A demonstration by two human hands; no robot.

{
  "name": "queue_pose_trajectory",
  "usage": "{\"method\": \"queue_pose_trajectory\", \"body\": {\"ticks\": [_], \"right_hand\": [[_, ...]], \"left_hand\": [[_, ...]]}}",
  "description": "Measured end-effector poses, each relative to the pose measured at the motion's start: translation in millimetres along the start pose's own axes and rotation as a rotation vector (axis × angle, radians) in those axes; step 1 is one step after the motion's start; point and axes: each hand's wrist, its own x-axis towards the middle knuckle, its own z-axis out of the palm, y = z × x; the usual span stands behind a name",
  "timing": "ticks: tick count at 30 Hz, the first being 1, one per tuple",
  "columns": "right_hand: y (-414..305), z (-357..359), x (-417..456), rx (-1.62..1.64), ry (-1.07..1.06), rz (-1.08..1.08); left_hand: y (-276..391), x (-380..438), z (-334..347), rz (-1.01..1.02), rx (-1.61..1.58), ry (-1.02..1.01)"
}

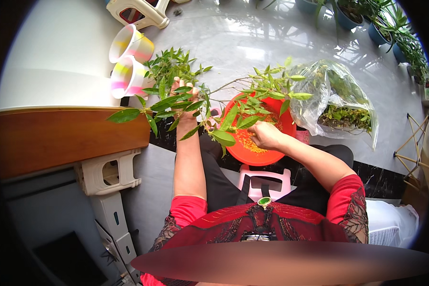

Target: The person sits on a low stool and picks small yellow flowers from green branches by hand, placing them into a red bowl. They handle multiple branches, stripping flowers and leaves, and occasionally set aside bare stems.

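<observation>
My left hand is closed around a leafy branch, and its leaves partly cover my palm. Twigs and leaves spread rightward over an orange-red plastic basin. Small orange-yellow blossoms lie scattered in the basin. Above its right side is my right hand, fingers curled together beside the leaves. Its fingertips are partly hidden, so I cannot tell whether they pinch anything. Beyond my left hand, a heap of cut leafy sprigs rests on the floor.
A clear plastic bag of leafy cuttings stands right of the basin. Two tinted plastic buckets lie tipped at the left, near a wooden-edged white surface. A pink stool is between my legs. Potted plants line the far right.
</observation>
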Motion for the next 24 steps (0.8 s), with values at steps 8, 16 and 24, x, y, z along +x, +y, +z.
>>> {"method": "queue_pose_trajectory", "body": {"ticks": [8,16,24], "right_hand": [[12.5,-10.8,11.5,0.309,0.429,0.274],[64.9,-65.0,28.5,0.836,0.727,0.461],[62.6,-90.0,33.8,0.995,0.746,0.459]], "left_hand": [[7.0,-3.4,10.4,-0.016,-0.001,0.031],[3.7,-4.3,22.4,-0.093,-0.098,0.057],[-4.1,-9.1,31.7,-0.188,-0.007,0.023]]}}
